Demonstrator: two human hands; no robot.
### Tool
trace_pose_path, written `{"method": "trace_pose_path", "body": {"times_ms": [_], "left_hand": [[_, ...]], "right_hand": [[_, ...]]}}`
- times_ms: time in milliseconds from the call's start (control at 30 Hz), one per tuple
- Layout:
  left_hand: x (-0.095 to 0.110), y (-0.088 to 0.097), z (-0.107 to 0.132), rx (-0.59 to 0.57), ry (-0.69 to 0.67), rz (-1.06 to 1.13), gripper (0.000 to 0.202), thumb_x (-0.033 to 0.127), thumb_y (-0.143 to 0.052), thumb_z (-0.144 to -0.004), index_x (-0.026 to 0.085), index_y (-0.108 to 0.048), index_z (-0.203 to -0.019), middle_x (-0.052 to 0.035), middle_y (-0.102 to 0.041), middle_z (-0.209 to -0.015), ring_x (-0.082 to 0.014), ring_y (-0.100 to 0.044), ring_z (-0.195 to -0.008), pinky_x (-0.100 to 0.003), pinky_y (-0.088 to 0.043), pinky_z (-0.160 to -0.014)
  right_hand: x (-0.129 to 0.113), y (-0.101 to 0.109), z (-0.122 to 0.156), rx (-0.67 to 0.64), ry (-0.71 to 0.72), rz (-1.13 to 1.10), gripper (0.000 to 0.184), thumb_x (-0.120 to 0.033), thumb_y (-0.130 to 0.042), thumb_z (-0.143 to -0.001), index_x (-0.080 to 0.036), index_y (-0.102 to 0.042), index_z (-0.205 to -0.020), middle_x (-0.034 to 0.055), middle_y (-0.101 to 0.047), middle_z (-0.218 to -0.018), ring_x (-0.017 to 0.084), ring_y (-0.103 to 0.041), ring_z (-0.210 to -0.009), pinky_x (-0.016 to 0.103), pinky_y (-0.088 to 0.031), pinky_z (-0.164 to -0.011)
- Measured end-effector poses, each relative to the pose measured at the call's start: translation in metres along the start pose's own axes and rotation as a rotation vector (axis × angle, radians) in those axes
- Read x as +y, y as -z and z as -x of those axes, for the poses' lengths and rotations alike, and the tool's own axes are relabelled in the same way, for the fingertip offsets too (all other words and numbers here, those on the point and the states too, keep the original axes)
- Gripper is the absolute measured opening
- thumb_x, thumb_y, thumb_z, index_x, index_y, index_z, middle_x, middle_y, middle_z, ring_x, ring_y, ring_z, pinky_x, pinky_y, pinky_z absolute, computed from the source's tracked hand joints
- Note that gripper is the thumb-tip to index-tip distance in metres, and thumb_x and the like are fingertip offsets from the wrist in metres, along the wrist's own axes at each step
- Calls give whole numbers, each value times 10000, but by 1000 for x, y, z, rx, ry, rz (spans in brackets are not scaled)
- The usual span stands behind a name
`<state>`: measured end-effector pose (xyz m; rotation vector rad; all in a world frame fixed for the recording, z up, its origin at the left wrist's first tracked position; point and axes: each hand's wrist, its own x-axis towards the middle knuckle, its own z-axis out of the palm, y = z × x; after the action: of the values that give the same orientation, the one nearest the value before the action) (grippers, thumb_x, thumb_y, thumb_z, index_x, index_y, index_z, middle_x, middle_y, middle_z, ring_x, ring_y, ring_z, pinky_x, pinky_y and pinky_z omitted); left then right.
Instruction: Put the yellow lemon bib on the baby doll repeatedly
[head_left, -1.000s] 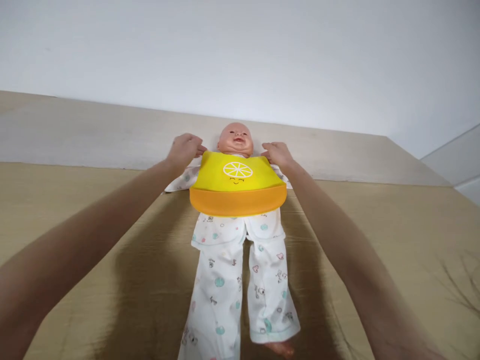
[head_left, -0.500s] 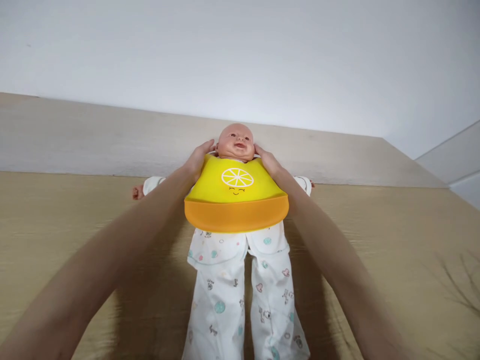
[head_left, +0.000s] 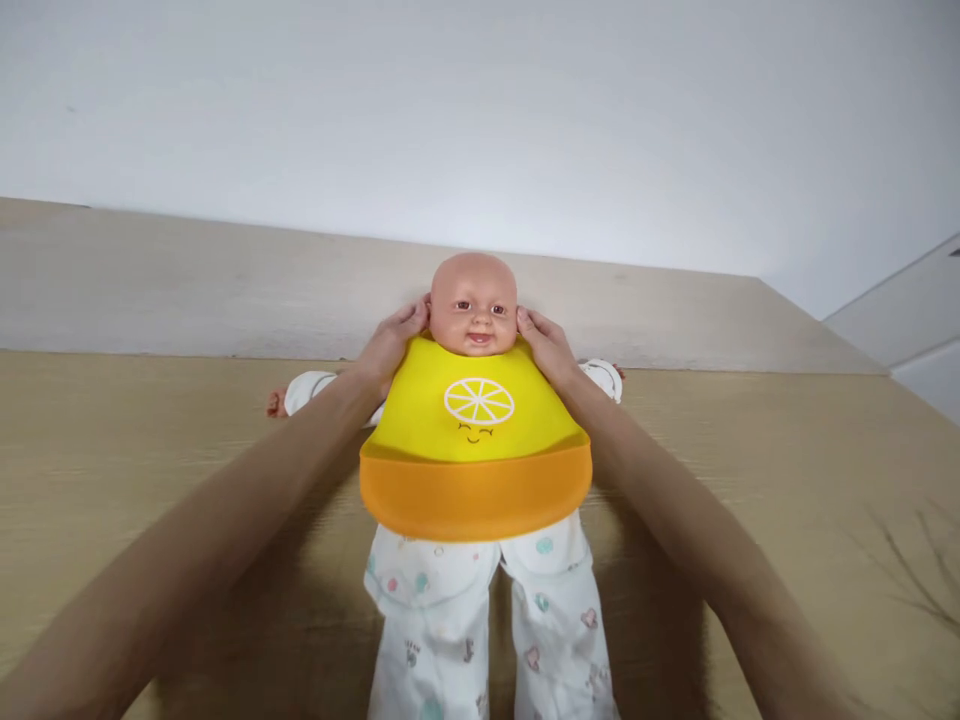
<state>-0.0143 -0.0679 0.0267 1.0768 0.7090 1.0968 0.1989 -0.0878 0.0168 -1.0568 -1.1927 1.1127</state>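
white wall [head_left: 480, 110] at back. tan sheet [head_left: 787, 480] below it. doll [head_left: 474, 300] in printed white pyjamas [head_left: 420, 590] lies face up mid-sheet, head toward the wall, arms spread. yellow bib [head_left: 475, 440] with orange pocket covers its chest. left hand [head_left: 390, 342] and right hand [head_left: 547, 345] cup the neck either side, touching the bib's top corners; fingertips hidden behind, so grip cannot be told.

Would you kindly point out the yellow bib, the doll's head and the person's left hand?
yellow bib [head_left: 475, 440]: head view, middle of its yellow front.
doll's head [head_left: 474, 303]: head view, middle of the head.
left hand [head_left: 390, 345]: head view, back of the hand.
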Motion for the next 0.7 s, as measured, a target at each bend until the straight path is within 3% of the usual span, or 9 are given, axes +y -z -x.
{"method": "trace_pose_path", "body": {"times_ms": [167,333,500,700], "left_hand": [[1,-12,46,63,87,-2,711,368,-789,-720,255,-519,-1369,-75,-683,-1233,-256,-692,-1007,-330,-589,-799],[-2,-22,92,66,221,10,783,376,-832,-650,318,-512,-1362,-64,-624,-1344,-296,-622,-1183,-321,-604,-833],[-4,-24,135,-21,323,103,726,356,-849,-636,369,-549,-1297,-33,-593,-1387,-316,-584,-1239,-321,-605,-840],[-2,-23,168,-59,449,356,615,185,-693,-730,276,-561,-1323,-48,-694,-1227,-293,-651,-1132,-342,-559,-925]], "right_hand": [[-14,3,56,20,-58,-17,608,-637,-677,-746,-225,-598,-1186,55,-654,-1214,219,-615,-1128,343,-530,-932],[-21,7,113,-8,-102,-135,550,-565,-746,-727,-258,-592,-1156,45,-591,-1328,213,-555,-1248,352,-495,-1035],[-24,10,156,-153,-143,-246,594,-511,-771,-736,-285,-557,-1243,56,-582,-1322,207,-533,-1276,371,-436,-1103],[-27,11,179,-404,-223,-285,813,-547,-825,-653,-213,-517,-1327,104,-588,-1292,231,-540,-1250,363,-447,-1062]]}}
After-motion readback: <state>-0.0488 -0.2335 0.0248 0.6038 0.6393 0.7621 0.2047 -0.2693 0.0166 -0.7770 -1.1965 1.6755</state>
